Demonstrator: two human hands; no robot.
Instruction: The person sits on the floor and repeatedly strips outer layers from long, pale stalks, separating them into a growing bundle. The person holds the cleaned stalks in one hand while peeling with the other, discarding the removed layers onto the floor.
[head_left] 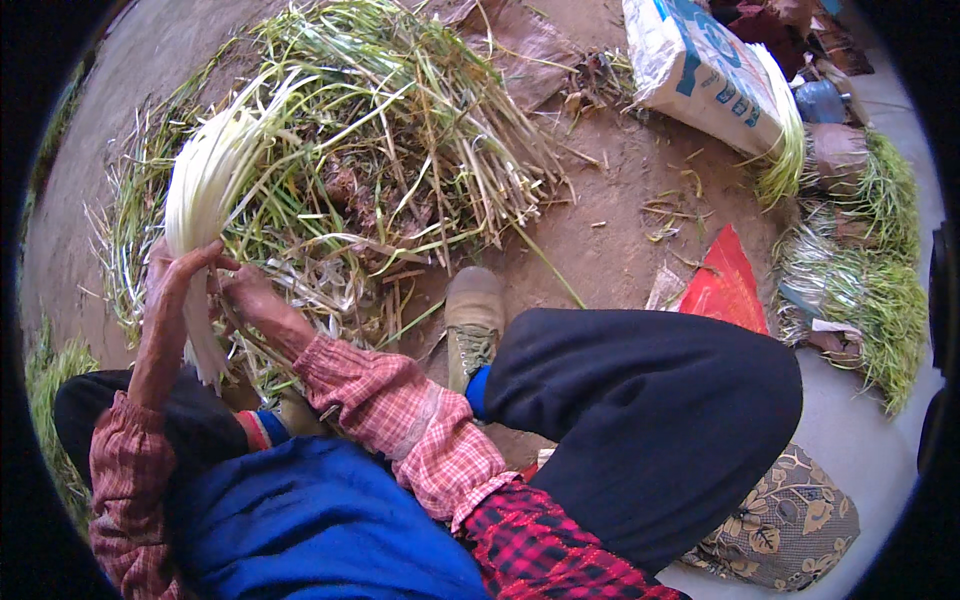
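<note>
My left hand is closed around a bunch of pale leafy stalks. Their white-yellow tops stand up and bend to the right, and the lower ends hang below my fingers. Close beside it, my right hand has its fingers curled in at the bunch. A thin dark strand trails below that hand; what its fingers grip is partly hidden. Just beyond both hands spreads a big heap of loose green and straw-coloured stalks.
A white and blue box with pale greens sticking out lies at the far right. Nearer are tied bundles of greens and a red scrap. My shoe touches the heap's near edge. A patterned cushion lies at lower right.
</note>
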